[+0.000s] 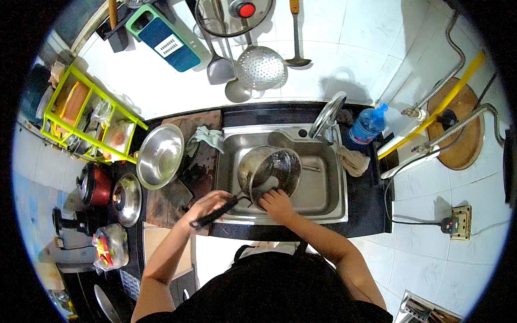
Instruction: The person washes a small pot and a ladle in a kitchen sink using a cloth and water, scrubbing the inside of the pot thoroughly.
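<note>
A deep metal pan (pixel 247 167) with a black handle (pixel 216 213) is tilted on its side in the stainless steel sink (pixel 323 202), its dark inside facing up and right. My left hand (pixel 208 205) is at the handle, fingers partly hidden behind it; whether they close round it is unclear. My right hand (pixel 276 205) touches the pan's near rim, with its fingertips inside by a pale patch; whether it holds anything there is hidden. A chrome faucet (pixel 327 113) stands at the sink's back right. A pale green cloth (pixel 206 139) lies left of the sink.
Left of the sink are a wooden board (pixel 155 210), a cleaver blade (pixel 177 196) and a metal basin (pixel 160 156). A blue plastic bottle (pixel 366 125) and a beige cloth (pixel 353 161) stand and lie to the right. A skimmer (pixel 260 68) and other utensils hang on the wall.
</note>
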Tool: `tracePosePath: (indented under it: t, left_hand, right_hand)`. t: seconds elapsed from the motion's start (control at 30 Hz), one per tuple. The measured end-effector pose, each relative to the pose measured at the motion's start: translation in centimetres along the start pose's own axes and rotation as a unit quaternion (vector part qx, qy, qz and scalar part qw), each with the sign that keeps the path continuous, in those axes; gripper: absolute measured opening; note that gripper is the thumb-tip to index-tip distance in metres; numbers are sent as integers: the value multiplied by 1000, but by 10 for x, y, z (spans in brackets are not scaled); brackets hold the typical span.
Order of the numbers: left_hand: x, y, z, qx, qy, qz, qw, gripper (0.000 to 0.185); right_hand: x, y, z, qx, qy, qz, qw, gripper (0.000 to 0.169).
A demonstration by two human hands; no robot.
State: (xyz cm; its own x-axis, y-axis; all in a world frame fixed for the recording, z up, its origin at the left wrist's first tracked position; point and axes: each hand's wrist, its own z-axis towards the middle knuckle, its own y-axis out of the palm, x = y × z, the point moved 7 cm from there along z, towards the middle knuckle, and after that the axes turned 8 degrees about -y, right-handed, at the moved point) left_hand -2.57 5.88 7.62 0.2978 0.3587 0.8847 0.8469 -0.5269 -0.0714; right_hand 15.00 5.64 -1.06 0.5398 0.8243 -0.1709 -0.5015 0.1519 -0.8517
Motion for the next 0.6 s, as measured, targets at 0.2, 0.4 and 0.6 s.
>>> tracePosePath:
  t: [0.2, 0.4, 0.6]
  left_hand:
    - [-11, -5, 24, 141, 258, -267, 918, 51]
    - [47, -24, 52, 223, 386, -498, 744, 43]
    - [58, -49, 37, 189, 436, -475, 741, 45]
  right_hand:
    - [4, -3, 29, 62, 77, 7, 995, 12]
    - [-5, -2, 53, -41, 122, 35, 991, 23]
    - [7, 0, 40, -41, 74, 156, 984, 33]
